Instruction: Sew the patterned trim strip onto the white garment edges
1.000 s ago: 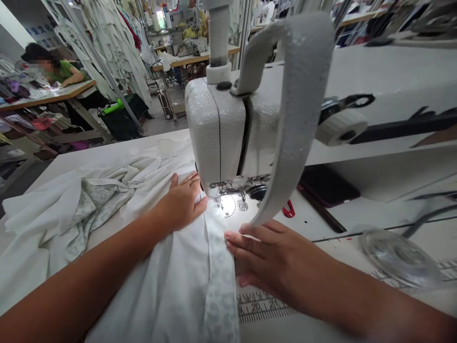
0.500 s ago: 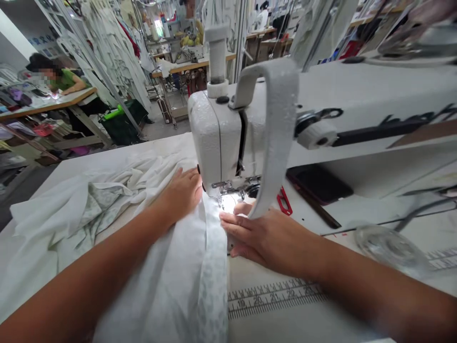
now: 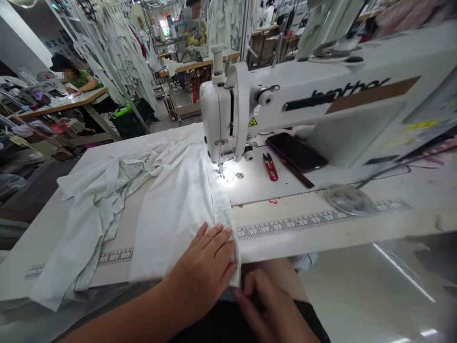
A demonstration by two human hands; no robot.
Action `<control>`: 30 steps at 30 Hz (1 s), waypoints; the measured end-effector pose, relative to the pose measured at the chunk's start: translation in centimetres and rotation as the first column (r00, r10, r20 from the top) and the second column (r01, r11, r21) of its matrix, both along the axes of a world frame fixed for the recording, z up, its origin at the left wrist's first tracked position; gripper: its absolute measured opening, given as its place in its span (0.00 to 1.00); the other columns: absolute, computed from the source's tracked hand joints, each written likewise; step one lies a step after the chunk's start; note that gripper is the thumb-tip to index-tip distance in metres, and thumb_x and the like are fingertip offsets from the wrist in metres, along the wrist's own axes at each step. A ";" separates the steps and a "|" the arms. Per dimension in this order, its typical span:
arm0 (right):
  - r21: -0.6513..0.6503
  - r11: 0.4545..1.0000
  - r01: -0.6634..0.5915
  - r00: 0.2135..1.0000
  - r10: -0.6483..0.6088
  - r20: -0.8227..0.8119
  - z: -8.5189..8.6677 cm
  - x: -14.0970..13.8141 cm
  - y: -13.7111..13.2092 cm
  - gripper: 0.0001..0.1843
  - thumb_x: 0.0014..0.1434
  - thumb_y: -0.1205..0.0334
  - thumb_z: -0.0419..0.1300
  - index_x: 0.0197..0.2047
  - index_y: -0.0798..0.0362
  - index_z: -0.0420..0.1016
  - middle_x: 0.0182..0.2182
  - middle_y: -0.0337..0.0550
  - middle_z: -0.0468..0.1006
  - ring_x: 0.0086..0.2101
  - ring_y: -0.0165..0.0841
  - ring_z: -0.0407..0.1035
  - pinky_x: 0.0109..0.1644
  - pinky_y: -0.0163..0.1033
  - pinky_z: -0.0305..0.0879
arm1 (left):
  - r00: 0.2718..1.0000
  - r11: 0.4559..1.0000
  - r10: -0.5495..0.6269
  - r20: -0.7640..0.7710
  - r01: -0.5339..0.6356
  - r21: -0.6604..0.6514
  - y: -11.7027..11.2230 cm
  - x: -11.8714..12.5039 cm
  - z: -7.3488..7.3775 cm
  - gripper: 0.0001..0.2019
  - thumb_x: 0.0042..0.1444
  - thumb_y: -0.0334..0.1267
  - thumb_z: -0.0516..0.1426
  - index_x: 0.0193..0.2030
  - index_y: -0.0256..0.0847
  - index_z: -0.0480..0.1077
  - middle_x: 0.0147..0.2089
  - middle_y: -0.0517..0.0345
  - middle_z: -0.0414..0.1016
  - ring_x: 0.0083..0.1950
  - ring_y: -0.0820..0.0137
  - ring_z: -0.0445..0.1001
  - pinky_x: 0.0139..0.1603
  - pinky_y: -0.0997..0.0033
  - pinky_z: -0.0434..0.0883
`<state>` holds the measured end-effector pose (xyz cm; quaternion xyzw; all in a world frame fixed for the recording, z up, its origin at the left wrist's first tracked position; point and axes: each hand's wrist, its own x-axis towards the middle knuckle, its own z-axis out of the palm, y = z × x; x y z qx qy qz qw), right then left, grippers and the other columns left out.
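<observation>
A white fabric piece (image 3: 171, 200) with a pale patterned strip (image 3: 222, 202) along its right edge runs from under the needle of the sewing machine (image 3: 221, 119) to the table's front edge. Palm down, my left hand (image 3: 205, 267) lies on the fabric near that edge, its fingers stretched out across the strip. Just past the table edge, my right hand (image 3: 266, 300) is curled at the fabric's lower corner, thumb and forefinger closed there; it is slightly blurred and the pinch is partly hidden. The machine's lamp lights the presser foot (image 3: 221, 170).
Red thread snips (image 3: 270, 166) and a dark phone (image 3: 296, 150) lie on the machine bed. A clear round disc (image 3: 348, 199) sits beside the printed ruler (image 3: 293, 224). Crumpled fabric (image 3: 93, 214) covers the table's left. A co-worker (image 3: 76, 78) sits at another table behind.
Both my hands have come back from the needle towards the table's front edge. My right hand has dropped below the edge. The view has drawn back, showing more of the machine.
</observation>
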<state>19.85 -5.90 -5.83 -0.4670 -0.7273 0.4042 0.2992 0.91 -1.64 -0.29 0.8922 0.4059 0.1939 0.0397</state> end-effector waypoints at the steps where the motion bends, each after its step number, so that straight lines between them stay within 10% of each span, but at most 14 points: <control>1: -0.071 0.997 0.026 0.997 -0.031 -0.072 0.1 -0.1 -0.3 0.11 0.66 0.57 0.50 0.32 0.48 0.55 0.22 0.33 0.67 0.21 0.27 0.61 0.23 0.32 0.58 | 1.000 1.000 -0.007 0.012 0.007 -0.013 -0.6 0.1 0.1 0.13 0.63 0.33 0.52 0.53 0.33 0.68 0.58 0.47 0.72 0.63 0.58 0.67 0.64 0.47 0.65; 6: -0.423 0.906 -0.016 0.926 -0.146 -0.347 3.1 0.7 -0.7 0.15 0.67 0.49 0.51 0.33 0.48 0.54 0.24 0.33 0.70 0.23 0.27 0.63 0.27 0.32 0.61 | 0.988 0.989 -0.111 0.110 0.100 0.107 -3.9 0.4 -0.2 0.12 0.60 0.40 0.58 0.47 0.35 0.70 0.50 0.50 0.77 0.54 0.62 0.73 0.65 0.51 0.64; 10: -0.436 0.892 -0.119 0.921 -0.065 -0.384 4.6 1.8 -1.0 0.11 0.68 0.52 0.50 0.36 0.49 0.57 0.29 0.36 0.75 0.24 0.26 0.66 0.27 0.32 0.63 | 0.974 0.966 -0.115 0.195 0.064 0.251 -4.8 0.9 -0.5 0.05 0.60 0.26 0.55 0.40 0.37 0.71 0.37 0.58 0.78 0.42 0.71 0.75 0.62 0.59 0.66; 14: 0.071 0.991 -0.118 0.987 0.125 -0.102 4.0 3.4 -0.2 0.06 0.66 0.62 0.53 0.47 0.47 0.62 0.30 0.35 0.74 0.28 0.29 0.69 0.31 0.34 0.67 | 0.964 0.971 -0.089 0.252 0.027 0.239 -4.5 1.3 0.1 0.06 0.58 0.24 0.55 0.37 0.37 0.71 0.32 0.61 0.76 0.35 0.74 0.73 0.59 0.60 0.68; 18: 0.687 0.710 -0.156 0.984 0.053 0.169 4.4 4.3 1.8 0.11 0.65 0.70 0.54 0.49 0.50 0.70 0.40 0.43 0.77 0.40 0.35 0.70 0.43 0.41 0.67 | 0.963 0.972 -0.089 0.255 0.029 0.232 -4.3 1.8 1.1 0.06 0.57 0.24 0.56 0.35 0.37 0.70 0.30 0.61 0.75 0.34 0.74 0.73 0.58 0.60 0.68; 21: 0.787 0.559 -0.261 0.962 0.087 0.257 5.4 4.6 2.7 0.12 0.68 0.69 0.49 0.45 0.53 0.74 0.43 0.42 0.78 0.44 0.35 0.68 0.47 0.41 0.65 | 0.968 0.984 -0.127 0.218 0.095 0.152 -3.7 2.1 1.5 0.06 0.58 0.26 0.55 0.34 0.38 0.70 0.30 0.62 0.75 0.33 0.74 0.72 0.58 0.61 0.67; 25: 0.761 0.521 -0.387 0.920 0.163 0.356 5.2 5.0 2.9 0.20 0.71 0.68 0.41 0.45 0.53 0.75 0.44 0.41 0.80 0.48 0.35 0.67 0.53 0.43 0.60 | 0.967 0.984 -0.151 0.205 0.167 -0.058 -1.1 1.6 1.2 0.07 0.63 0.35 0.52 0.37 0.39 0.71 0.35 0.57 0.77 0.39 0.71 0.75 0.62 0.58 0.64; 30: 0.799 0.501 -0.334 0.942 0.137 0.308 3.1 3.6 3.1 0.24 0.71 0.68 0.39 0.40 0.54 0.77 0.38 0.41 0.80 0.42 0.33 0.69 0.51 0.40 0.59 | 0.949 0.932 0.292 -0.116 -0.309 -0.191 3.9 -3.0 0.1 0.26 0.66 0.48 0.47 0.67 0.37 0.54 0.69 0.41 0.56 0.71 0.55 0.52 0.67 0.37 0.50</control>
